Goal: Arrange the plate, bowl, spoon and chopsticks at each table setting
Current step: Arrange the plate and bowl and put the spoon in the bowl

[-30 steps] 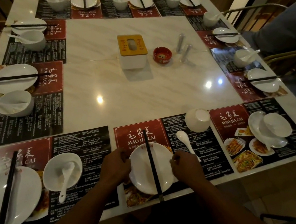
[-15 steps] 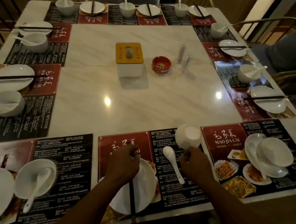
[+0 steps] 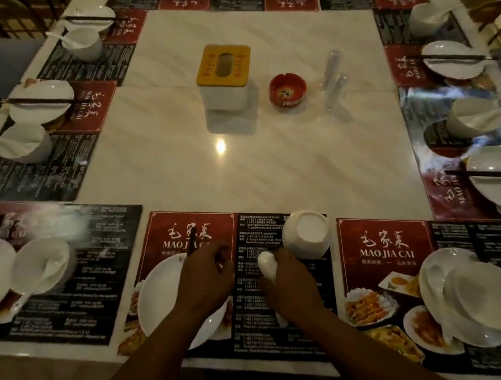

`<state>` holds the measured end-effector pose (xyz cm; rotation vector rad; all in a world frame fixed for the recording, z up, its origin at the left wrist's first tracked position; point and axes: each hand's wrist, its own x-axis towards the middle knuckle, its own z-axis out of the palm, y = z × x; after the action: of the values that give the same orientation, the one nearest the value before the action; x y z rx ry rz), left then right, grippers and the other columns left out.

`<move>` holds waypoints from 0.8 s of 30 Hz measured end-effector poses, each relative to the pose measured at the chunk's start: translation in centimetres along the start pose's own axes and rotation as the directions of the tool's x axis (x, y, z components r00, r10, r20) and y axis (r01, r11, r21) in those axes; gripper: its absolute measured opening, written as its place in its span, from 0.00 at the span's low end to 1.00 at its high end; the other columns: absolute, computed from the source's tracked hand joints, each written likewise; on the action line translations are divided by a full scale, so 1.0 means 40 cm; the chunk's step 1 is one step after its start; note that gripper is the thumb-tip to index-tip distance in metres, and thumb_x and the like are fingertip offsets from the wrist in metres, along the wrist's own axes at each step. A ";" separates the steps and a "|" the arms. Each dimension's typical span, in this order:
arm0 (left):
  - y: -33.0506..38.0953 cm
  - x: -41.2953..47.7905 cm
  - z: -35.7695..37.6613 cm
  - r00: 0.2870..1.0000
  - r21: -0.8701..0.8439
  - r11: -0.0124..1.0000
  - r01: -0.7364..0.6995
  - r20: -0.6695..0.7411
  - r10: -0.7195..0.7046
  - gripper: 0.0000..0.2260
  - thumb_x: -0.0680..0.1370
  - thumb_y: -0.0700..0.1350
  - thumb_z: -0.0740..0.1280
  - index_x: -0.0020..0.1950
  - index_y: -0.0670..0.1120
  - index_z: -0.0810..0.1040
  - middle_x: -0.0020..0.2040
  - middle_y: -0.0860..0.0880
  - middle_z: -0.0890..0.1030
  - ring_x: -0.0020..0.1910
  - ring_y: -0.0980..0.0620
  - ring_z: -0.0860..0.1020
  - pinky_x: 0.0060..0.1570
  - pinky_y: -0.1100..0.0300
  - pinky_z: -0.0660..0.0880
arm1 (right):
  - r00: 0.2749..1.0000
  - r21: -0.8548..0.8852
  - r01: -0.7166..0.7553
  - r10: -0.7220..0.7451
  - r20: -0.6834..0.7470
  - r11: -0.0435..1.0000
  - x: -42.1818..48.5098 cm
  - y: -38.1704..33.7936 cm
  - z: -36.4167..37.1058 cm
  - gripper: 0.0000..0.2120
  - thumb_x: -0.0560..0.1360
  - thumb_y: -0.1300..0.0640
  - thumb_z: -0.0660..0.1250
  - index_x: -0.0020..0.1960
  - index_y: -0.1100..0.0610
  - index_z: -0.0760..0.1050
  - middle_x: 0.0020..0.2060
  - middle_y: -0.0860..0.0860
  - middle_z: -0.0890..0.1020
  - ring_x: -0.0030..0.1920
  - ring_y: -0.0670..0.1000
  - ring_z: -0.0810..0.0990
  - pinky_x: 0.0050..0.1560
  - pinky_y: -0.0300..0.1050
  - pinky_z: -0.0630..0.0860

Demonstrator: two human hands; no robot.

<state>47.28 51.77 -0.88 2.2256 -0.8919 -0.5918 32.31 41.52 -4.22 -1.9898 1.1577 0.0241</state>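
On the near middle placemat [image 3: 193, 227] lies a white plate [image 3: 159, 304], partly under my left hand [image 3: 205, 278]. That hand's fingers curl round the black chopsticks [image 3: 192, 242], whose tips poke out beyond the knuckles. My right hand [image 3: 289, 281] grips the handle of a white spoon [image 3: 267, 267]; only the spoon's scoop shows. Just beyond it a white bowl [image 3: 306, 233] lies tipped on the mat, touching my right fingers.
On the near right mat a bowl and plate [image 3: 472, 293] lie stacked. Laid settings with plate, bowl, spoon and chopsticks ring the table, the nearest at left [image 3: 42, 263]. A tissue box [image 3: 224, 75], a red ashtray [image 3: 287, 88] and clear shakers [image 3: 335, 79] stand mid-table.
My left hand has shifted the chopsticks on the plate and moved up to their far end. My right hand moved from the plate's rim to the spoon and took hold of it.
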 end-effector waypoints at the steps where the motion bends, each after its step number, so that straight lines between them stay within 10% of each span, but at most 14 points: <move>1: 0.007 -0.002 0.007 1.000 -0.007 1.000 0.000 0.003 0.000 0.10 0.76 0.44 0.71 0.53 0.57 0.78 0.42 0.61 0.80 0.40 0.63 0.78 0.38 0.68 0.74 | 1.000 0.035 -0.008 0.008 0.008 0.999 -0.014 0.016 -0.014 0.20 0.75 0.48 0.71 0.62 0.50 0.69 0.58 0.49 0.78 0.58 0.51 0.79 0.56 0.47 0.77; 12: 0.080 0.024 0.131 0.989 0.008 0.997 0.075 0.128 -0.075 0.21 0.75 0.44 0.72 0.68 0.51 0.75 0.54 0.53 0.80 0.49 0.58 0.78 0.52 0.59 0.79 | 1.000 -0.074 -0.017 0.018 0.016 0.997 -0.078 0.167 -0.114 0.25 0.73 0.44 0.72 0.64 0.52 0.67 0.56 0.49 0.78 0.56 0.51 0.79 0.53 0.48 0.78; 17: 0.118 0.054 0.169 0.973 0.028 0.999 0.032 0.227 -0.037 0.29 0.76 0.39 0.68 0.76 0.51 0.66 0.71 0.49 0.74 0.68 0.50 0.72 0.67 0.57 0.68 | 0.960 -0.074 0.147 -0.160 -0.231 0.986 0.005 0.183 -0.182 0.34 0.72 0.45 0.74 0.72 0.53 0.63 0.66 0.52 0.72 0.63 0.50 0.71 0.59 0.39 0.69; 24: 0.173 0.076 0.180 0.923 -0.121 0.993 -0.009 0.381 0.055 0.37 0.67 0.42 0.64 0.77 0.51 0.64 0.69 0.47 0.75 0.65 0.49 0.74 0.63 0.55 0.73 | 0.956 -0.092 0.292 -0.288 0.053 0.952 0.147 0.195 -0.228 0.46 0.70 0.52 0.77 0.79 0.55 0.54 0.77 0.53 0.63 0.76 0.54 0.62 0.74 0.52 0.65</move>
<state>41.94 42.83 -1.33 2.0178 -1.0541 -1.0633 26.73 29.42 -5.35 -2.2209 0.8432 -0.0313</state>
